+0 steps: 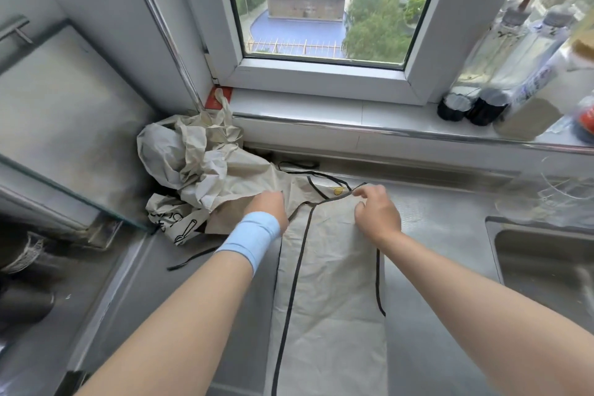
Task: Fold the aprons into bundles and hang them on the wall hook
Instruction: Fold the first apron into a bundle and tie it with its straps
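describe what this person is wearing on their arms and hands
Both forearms are bare, with no sleeves in view. The left wrist carries a wide light blue wristband just behind the left hand. The right hand and its wrist show no band, watch or ring.

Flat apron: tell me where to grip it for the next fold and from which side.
Grip the flat apron at its far end, one corner per hand, where the left hand and right hand now sit, coming from above. It lies as a long narrow strip on the counter, so drawing that edge toward the near end should probably halve it.
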### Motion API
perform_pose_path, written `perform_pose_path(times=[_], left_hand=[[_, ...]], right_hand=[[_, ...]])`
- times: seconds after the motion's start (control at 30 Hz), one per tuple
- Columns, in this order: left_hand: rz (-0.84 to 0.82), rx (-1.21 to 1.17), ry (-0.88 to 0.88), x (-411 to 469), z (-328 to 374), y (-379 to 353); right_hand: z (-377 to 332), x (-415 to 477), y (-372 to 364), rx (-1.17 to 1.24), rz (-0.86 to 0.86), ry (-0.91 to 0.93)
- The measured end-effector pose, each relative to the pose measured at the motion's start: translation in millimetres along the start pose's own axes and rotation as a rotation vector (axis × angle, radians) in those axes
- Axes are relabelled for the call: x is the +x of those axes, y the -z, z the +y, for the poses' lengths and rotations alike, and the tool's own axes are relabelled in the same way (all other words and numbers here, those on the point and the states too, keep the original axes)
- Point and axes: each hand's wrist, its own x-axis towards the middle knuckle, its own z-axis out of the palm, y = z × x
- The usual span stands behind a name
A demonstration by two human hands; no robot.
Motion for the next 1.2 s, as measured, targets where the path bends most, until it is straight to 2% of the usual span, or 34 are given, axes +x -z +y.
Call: perform_pose_path(times=[0.1,0.2,0.3,0.43,0.53,0.63,0.67,0.73,0.8,0.9,1.0,1.1,1.2], left_hand=[[-0.087,-0.223,-0.121,12,42,-16],[-0.110,-0.333,-0.183,28,72,-26],[-0.095,-0.387,-0.229,45,95,-31],[-0.016,-0.513,-0.276,67,118,-28],[-0.058,-0.452,-0.341,81,130,-24],[-0.050,-0.405,-0.296,92,132,-21],[-0.038,-0.404,-0.265,95,130,-21],[-0.059,-0.398,-0.218,98,126,-21],[-0.113,-0.381,-0.188,101,123,-18],[-0.138,-0.243,-0.181,100,128,-9],[-0.041,0.021,-0.296,100,141,-3],[-0.049,0.011,-0.312,103,153,1],[0.011,-0.107,-0.243,107,156,4]], right_hand=[[25,24,11,-0.057,0.070,-0.195],[50,52,15,-0.065,-0.053,-0.255],[65,75,13,-0.098,-0.209,-0.178],[60,88,16,-0.071,-0.163,0.049],[46,86,23,0.170,-0.171,0.132],[42,80,21,0.412,-0.084,0.010],[44,76,18,0.488,-0.108,-0.095],[49,68,10,0.682,-0.272,-0.318],[52,61,5,0.813,-0.402,-0.374],[48,54,6,0.844,-0.387,-0.279],[39,52,10,0.768,-0.354,-0.207],[38,52,10,0.651,-0.309,-0.164],[42,48,10,0.577,-0.266,-0.191]])
